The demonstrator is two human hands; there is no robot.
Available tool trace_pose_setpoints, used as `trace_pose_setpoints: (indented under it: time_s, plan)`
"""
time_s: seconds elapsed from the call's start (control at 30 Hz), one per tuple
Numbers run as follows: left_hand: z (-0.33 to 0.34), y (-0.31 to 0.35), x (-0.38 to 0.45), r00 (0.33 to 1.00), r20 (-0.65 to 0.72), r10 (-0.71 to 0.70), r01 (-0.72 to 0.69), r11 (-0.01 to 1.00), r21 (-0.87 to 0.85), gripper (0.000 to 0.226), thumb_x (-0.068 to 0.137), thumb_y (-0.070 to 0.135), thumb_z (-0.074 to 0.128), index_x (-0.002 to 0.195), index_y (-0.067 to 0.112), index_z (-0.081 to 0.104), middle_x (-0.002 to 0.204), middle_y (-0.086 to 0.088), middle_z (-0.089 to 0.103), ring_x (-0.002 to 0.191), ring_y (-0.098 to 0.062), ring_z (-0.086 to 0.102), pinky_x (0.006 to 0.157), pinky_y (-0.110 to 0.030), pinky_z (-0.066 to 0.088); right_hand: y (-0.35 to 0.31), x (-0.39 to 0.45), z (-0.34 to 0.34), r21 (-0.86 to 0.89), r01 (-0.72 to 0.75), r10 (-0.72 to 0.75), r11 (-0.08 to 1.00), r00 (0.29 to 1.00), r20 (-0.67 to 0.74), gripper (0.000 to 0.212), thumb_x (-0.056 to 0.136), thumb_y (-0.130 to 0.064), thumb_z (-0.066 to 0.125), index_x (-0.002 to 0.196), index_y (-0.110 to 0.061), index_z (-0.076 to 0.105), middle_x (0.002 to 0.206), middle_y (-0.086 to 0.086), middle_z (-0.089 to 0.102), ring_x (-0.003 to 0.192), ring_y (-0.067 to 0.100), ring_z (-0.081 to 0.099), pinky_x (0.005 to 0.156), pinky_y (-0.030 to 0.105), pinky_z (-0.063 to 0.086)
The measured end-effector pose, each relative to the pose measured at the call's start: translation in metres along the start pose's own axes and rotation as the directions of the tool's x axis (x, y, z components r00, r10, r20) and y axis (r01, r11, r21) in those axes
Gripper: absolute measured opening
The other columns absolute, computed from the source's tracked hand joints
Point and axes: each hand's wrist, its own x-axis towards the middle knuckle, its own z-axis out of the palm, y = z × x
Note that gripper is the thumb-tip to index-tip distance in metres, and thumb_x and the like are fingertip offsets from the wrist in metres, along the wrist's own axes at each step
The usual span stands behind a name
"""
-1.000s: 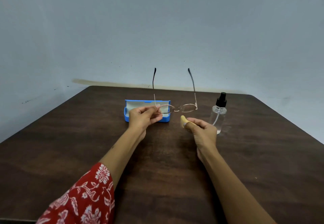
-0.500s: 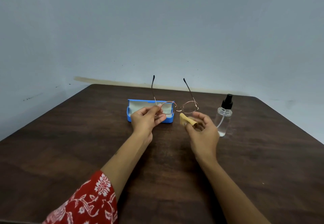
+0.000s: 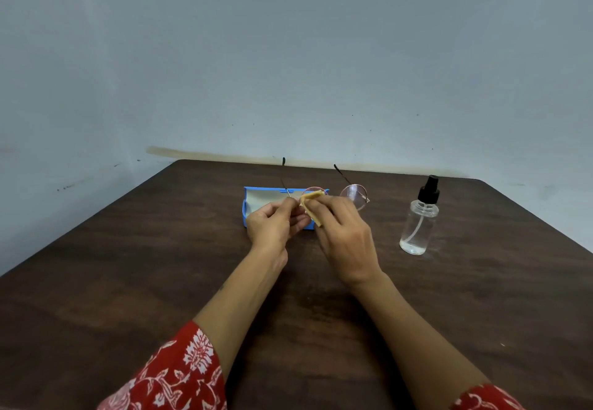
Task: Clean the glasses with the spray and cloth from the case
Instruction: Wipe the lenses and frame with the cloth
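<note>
Glasses (image 3: pixel 354 196) held above the table (image 3: pixel 128 265), arms pointing away: left hand (image 3: pixel 276 225) pinches the frame's left end, right hand (image 3: pixel 343 233) presses a pinched yellow cloth (image 3: pixel 313 207) onto the left lens; right lens uncovered, toward the spray bottle (image 3: pixel 418 220).

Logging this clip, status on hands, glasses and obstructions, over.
Left hand pinches the glasses. Right hand presses cloth on one lens. Spray bottle upright, clear of both. Nothing blocking.

My matt dark wood desk (image 3: pixel 128 281); thin metal-framed glasses (image 3: pixel 354 196); soft yellow cloth (image 3: pixel 313 199); clear glossy plastic spray bottle (image 3: pixel 418 226); blue plastic case (image 3: pixel 256 199).
</note>
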Motion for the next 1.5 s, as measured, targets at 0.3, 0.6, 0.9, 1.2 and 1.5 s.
trace_pose_setpoints:
  time_s: [0.3,0.6,0.9,1.2,1.5]
  plan:
    - [0.003,-0.003,-0.003,1.000,-0.005,-0.012,0.012,0.999,0.037,0.012,0.081,0.002,0.067,0.071,-0.001,0.062,0.064,-0.010,0.064,0.051,-0.015,0.064,0.053,-0.021,0.057,0.011,-0.001,-0.005,-0.006,-0.112,0.112,0.994,0.990,-0.084,0.018,0.083,0.004,0.060,0.096,0.000,0.071,0.095,0.012,0.068,0.089,0.020,0.056,0.077,0.030,0.048]
    - [0.001,-0.002,-0.005,0.999,-0.035,0.017,-0.015,0.999,0.049,0.012,0.081,0.000,0.066,0.070,-0.001,0.062,0.061,-0.010,0.063,0.045,-0.013,0.063,0.050,-0.019,0.056,0.007,-0.011,-0.008,0.017,-0.140,0.140,0.990,0.990,-0.016,0.020,0.082,-0.001,0.058,0.096,0.000,0.072,0.097,0.011,0.068,0.093,0.018,0.055,0.080,0.030,0.048]
    - [0.000,-0.003,-0.005,0.996,-0.052,0.072,-0.065,0.989,0.130,0.010,0.081,0.000,0.065,0.071,-0.001,0.064,0.066,-0.013,0.064,0.044,-0.012,0.062,0.048,-0.020,0.055,-0.005,-0.010,-0.007,0.059,-0.083,0.080,0.995,0.996,0.042,0.025,0.082,-0.011,0.053,0.096,-0.001,0.071,0.097,0.010,0.068,0.091,0.023,0.060,0.077,0.031,0.050]
    - [-0.001,-0.006,-0.004,0.994,-0.058,0.089,-0.073,0.969,0.234,0.012,0.080,0.004,0.065,0.069,0.004,0.067,0.066,-0.010,0.066,0.051,-0.015,0.062,0.059,-0.026,0.058,-0.006,-0.009,-0.003,0.056,-0.098,0.097,0.994,0.995,0.024,0.026,0.085,-0.015,0.056,0.100,0.002,0.070,0.102,0.013,0.067,0.094,0.022,0.058,0.084,0.026,0.046]
    - [-0.001,-0.002,0.000,0.999,-0.015,0.050,-0.047,0.985,0.165,0.009,0.082,0.003,0.066,0.075,-0.002,0.064,0.067,-0.013,0.065,0.051,-0.014,0.063,0.051,-0.019,0.056,0.005,-0.009,-0.002,-0.023,-0.182,0.182,0.983,0.983,-0.003,0.030,0.085,-0.004,0.046,0.104,0.004,0.068,0.103,0.017,0.066,0.094,0.028,0.060,0.089,0.027,0.038]
